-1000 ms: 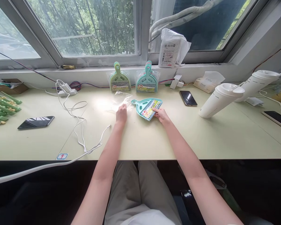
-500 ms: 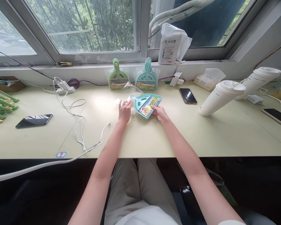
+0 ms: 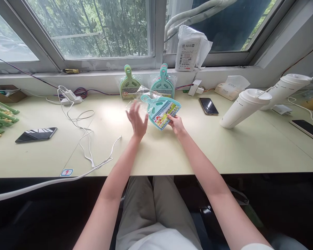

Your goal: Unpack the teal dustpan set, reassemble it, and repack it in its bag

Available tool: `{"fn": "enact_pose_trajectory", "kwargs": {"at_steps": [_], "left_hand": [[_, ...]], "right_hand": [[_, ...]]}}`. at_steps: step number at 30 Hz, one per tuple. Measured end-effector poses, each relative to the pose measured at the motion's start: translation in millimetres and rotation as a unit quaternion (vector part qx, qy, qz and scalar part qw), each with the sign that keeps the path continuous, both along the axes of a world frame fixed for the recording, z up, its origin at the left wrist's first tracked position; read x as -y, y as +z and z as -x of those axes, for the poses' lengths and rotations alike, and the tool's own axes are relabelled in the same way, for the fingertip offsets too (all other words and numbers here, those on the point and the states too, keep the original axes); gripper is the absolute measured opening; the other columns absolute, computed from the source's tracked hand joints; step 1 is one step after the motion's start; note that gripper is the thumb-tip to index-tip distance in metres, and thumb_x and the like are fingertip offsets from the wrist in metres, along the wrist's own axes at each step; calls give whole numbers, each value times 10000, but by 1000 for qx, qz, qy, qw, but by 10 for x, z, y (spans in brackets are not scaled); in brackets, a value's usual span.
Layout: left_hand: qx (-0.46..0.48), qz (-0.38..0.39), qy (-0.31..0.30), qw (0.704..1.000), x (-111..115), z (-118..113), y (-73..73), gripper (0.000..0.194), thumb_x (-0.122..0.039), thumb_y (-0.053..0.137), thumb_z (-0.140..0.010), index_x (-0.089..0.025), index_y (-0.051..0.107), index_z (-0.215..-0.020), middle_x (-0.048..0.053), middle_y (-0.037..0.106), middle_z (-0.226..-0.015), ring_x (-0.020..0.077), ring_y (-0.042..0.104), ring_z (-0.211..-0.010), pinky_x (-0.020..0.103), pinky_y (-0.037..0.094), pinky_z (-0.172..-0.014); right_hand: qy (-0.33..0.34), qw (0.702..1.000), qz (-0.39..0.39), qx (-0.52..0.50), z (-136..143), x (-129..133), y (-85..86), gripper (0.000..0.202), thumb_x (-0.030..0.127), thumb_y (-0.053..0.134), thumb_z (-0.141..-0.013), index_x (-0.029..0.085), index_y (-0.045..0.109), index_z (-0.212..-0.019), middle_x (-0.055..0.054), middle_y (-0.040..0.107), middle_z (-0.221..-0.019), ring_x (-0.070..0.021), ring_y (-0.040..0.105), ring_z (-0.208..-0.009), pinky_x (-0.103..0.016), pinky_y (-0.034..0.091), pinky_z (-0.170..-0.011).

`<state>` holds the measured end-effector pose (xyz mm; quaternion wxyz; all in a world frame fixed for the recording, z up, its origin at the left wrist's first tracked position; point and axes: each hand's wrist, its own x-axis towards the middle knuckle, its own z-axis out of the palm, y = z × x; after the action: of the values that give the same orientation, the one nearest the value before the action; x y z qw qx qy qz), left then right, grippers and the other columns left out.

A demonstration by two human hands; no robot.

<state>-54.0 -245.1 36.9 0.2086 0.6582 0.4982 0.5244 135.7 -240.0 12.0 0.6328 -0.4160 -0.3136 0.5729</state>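
Along the worktop [image 3: 224, 152], mid-depth near the back edge: right hand [image 3: 175, 124] pinches the teal dustpan set [image 3: 160, 110] by its lower edge, fingers closed on it, pan lifted and tilted, handle toward the window. Left hand [image 3: 137, 119] is open, fingers spread, motion-blurred, holding nothing; whether it touches the clear plastic bag [image 3: 138, 95] behind it is hard to tell. Bag outline barely readable against two packaged dustpans [image 3: 130, 85] at the back edge, partly hidden by it. Phone [image 3: 208, 106] lies to the right
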Motion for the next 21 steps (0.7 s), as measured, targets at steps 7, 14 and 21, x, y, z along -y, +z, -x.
{"fn": "enact_pose_trajectory", "kwargs": {"at_steps": [7, 14, 21], "left_hand": [[317, 145, 61, 935, -292, 143, -134, 716, -612, 434, -869, -284, 185, -1454, 125, 328, -1480, 238, 291, -1404, 426, 359, -1077], [393, 184, -230, 871, -298, 54, -149, 544, -431, 674, -759, -195, 543, -1231, 78, 651, -1169, 220, 611, -1090, 332, 481, -913], [393, 182, -263, 862, -268, 14, -189, 560, -335, 717, -744, -245, 527, -1263, 46, 666, -1160, 196, 625, -1049, 313, 485, -885]], "right_hand": [[11, 1000, -27, -13, 53, 23, 12, 139, 227, 693, -782, 164, 656, -900, -48, 729, -961, -171, 689, -887, -307, 577, -841], [34, 999, -36, 7, 93, 29, -8, 250, 297, 764, -712, 162, 664, -897, -59, 729, -973, -197, 688, -899, -333, 577, -839], [17, 999, -12, 31, 114, 78, 62, 269, 312, 786, -687, 177, 661, -884, -53, 725, -986, -195, 676, -906, -345, 572, -821]]}}
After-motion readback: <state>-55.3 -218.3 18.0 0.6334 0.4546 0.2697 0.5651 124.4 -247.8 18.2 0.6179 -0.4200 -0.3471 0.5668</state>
